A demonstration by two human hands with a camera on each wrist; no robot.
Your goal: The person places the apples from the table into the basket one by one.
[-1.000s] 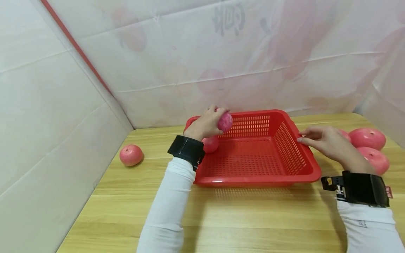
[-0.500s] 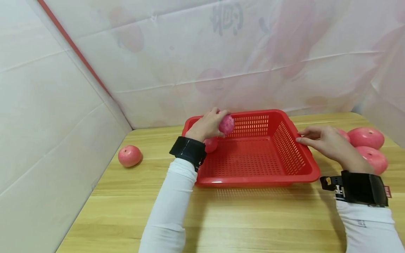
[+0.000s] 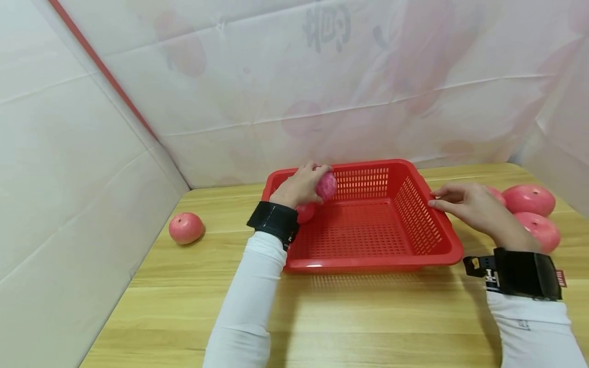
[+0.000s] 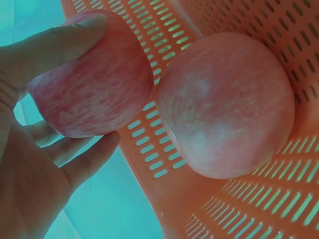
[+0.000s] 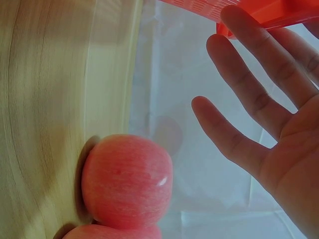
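My left hand (image 3: 296, 188) holds a pinkish-red apple (image 3: 327, 186) over the left part of a red plastic basket (image 3: 375, 263). In the left wrist view, the thumb lies over this apple (image 4: 99, 74) and the fingers curl beneath it. A second apple (image 3: 306, 212) sits inside the basket at the left, partly hidden by the hand; in the left wrist view that apple (image 4: 229, 104) appears right beside the held one. My right hand (image 3: 478, 209) pinches the basket's right rim with thumb and forefinger. Its other fingers (image 5: 229, 129) are spread in the right wrist view.
One apple (image 3: 186, 228) stands alone on the wooden table (image 3: 184, 301) at the left. Several more apples (image 3: 529, 200) are grouped at the right, behind and beside my right hand. A pale printed sheet (image 3: 257, 76) closes off the back, with another white wall (image 3: 60, 179) at the left.
My left hand, still holding the apple, has sunk slightly into the basket. The right hand keeps its hold on the rim. The whole view has shifted a little.
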